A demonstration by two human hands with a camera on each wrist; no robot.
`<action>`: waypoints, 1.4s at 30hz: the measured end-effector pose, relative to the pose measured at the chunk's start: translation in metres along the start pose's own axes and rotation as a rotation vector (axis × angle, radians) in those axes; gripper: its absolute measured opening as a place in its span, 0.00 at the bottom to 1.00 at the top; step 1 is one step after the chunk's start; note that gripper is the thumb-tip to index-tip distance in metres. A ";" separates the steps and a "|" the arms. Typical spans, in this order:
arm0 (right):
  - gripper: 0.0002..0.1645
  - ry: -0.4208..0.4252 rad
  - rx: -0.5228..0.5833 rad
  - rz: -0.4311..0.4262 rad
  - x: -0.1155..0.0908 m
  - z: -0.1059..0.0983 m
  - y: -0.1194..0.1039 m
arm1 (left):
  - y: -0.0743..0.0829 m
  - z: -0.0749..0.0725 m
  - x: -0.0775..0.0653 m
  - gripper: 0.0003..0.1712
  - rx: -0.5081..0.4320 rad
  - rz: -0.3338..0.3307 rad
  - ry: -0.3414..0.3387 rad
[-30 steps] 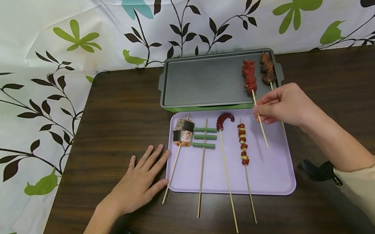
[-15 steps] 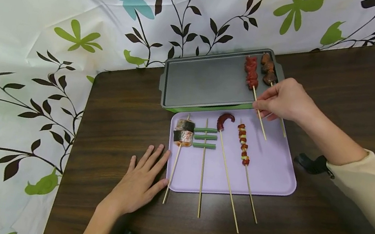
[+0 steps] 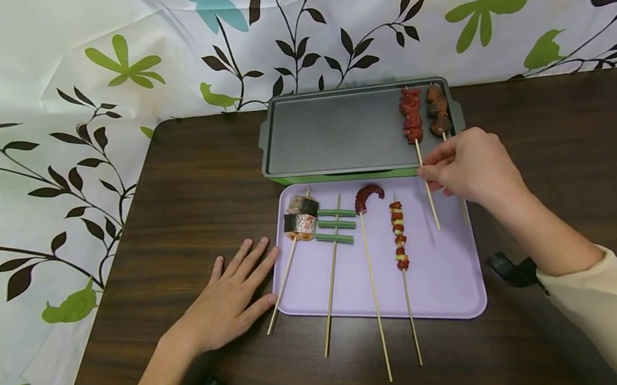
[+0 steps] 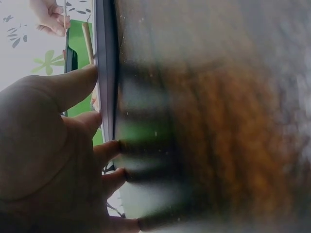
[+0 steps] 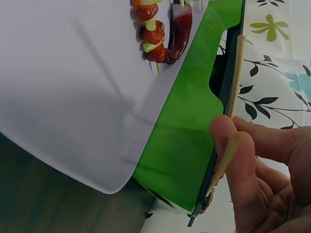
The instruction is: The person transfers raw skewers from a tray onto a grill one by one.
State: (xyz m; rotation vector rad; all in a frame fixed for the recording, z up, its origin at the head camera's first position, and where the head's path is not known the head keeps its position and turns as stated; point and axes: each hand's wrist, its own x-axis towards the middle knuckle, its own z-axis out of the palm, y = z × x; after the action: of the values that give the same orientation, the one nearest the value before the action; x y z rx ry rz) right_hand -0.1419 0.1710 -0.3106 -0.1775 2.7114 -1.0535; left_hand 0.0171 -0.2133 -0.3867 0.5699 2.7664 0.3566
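Note:
My right hand (image 3: 472,167) pinches the wooden stick of a red meat skewer (image 3: 412,116) between thumb and fingers. That skewer's meat is over the right part of the grey griddle plate (image 3: 331,131), and its stick slants out over the near rim. Just right of it, a brown meat skewer (image 3: 438,111) lies on the plate, its stick (image 5: 224,162) passing close to my right fingers in the right wrist view. My left hand (image 3: 225,304) lies spread with straight fingers, fingertips at the left edge of the lilac tray (image 3: 452,285).
On the tray lie a seaweed-wrapped skewer (image 3: 301,218), a green-stalk skewer (image 3: 336,224), a tentacle skewer (image 3: 367,197) and a red-and-yellow skewer (image 3: 399,235). Their sticks overhang the near edge. The green griddle body (image 5: 187,107) stands right behind the tray, before a patterned cloth (image 3: 122,62).
My right hand has moved slightly away from me, bringing the red meat skewer farther onto the griddle plate, more in line with the brown one. The left hand has stayed put.

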 end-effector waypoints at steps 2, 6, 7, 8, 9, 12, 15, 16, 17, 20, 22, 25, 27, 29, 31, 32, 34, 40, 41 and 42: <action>0.13 0.003 -0.012 -0.009 -0.002 0.000 0.000 | 0.000 0.000 0.000 0.40 -0.001 -0.001 -0.001; 0.14 0.020 -0.029 -0.023 -0.012 -0.003 0.001 | 0.000 0.001 0.000 0.40 0.001 0.001 0.002; 0.15 0.023 -0.029 -0.023 -0.016 -0.004 0.001 | 0.000 0.001 0.000 0.40 0.001 0.002 0.002; 0.15 0.023 -0.023 -0.022 -0.020 -0.005 0.001 | 0.000 0.001 0.001 0.40 0.001 0.002 0.002; 0.15 0.018 -0.020 -0.020 -0.024 -0.005 0.002 | -0.001 0.001 0.001 0.40 0.001 0.002 0.002; 0.15 -0.010 -0.004 -0.016 -0.039 -0.004 0.002 | -0.001 0.001 0.002 0.40 0.000 0.001 -0.003; 0.13 -0.066 0.017 -0.029 -0.054 -0.002 0.004 | -0.001 0.000 0.002 0.40 0.001 0.005 -0.001; 0.12 -0.090 0.021 -0.041 -0.059 -0.001 0.005 | -0.001 0.000 0.002 0.40 0.001 0.007 0.001; 0.11 -0.116 0.026 -0.050 -0.064 0.000 0.006 | -0.001 -0.001 0.002 0.40 -0.002 0.011 0.007; 0.09 -0.220 0.057 -0.086 -0.078 0.004 0.010 | -0.001 -0.001 0.002 0.40 -0.005 0.013 0.008; 0.08 -0.287 0.078 -0.097 -0.087 0.009 0.013 | -0.001 -0.002 0.002 0.40 -0.006 0.013 0.007; 0.07 -0.352 0.102 -0.120 -0.096 0.018 0.020 | -0.002 -0.001 0.002 0.40 0.002 0.009 0.004; 0.06 -0.366 0.107 -0.136 -0.101 0.026 0.023 | -0.002 -0.001 0.003 0.40 0.002 0.011 0.008; 0.05 -0.370 0.113 -0.139 -0.103 0.036 0.027 | -0.002 0.000 0.003 0.40 0.004 0.009 0.008; 0.05 -0.374 0.123 -0.125 -0.105 0.045 0.030 | -0.002 0.000 0.003 0.40 0.003 0.008 0.006; 0.05 -0.378 0.131 -0.115 -0.105 0.049 0.031 | -0.002 0.001 0.002 0.40 0.002 0.007 0.005; 0.06 -0.383 0.152 -0.101 -0.106 0.055 0.033 | -0.002 0.002 0.003 0.40 0.004 0.004 0.000; 0.07 -0.370 0.168 -0.076 -0.105 0.068 0.036 | -0.002 0.002 0.003 0.40 0.002 -0.003 -0.005; 0.07 -0.366 0.167 -0.070 -0.105 0.070 0.036 | -0.002 0.002 0.003 0.40 0.000 -0.005 -0.006; 0.08 -0.360 0.170 -0.074 -0.104 0.071 0.036 | -0.002 0.002 0.003 0.40 -0.001 -0.006 -0.007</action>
State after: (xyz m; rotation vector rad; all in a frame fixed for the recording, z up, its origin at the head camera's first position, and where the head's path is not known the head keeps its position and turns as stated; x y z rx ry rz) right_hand -0.0239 0.1714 -0.3688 -0.3986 2.3000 -1.1415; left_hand 0.0142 -0.2136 -0.3894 0.5618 2.7611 0.3536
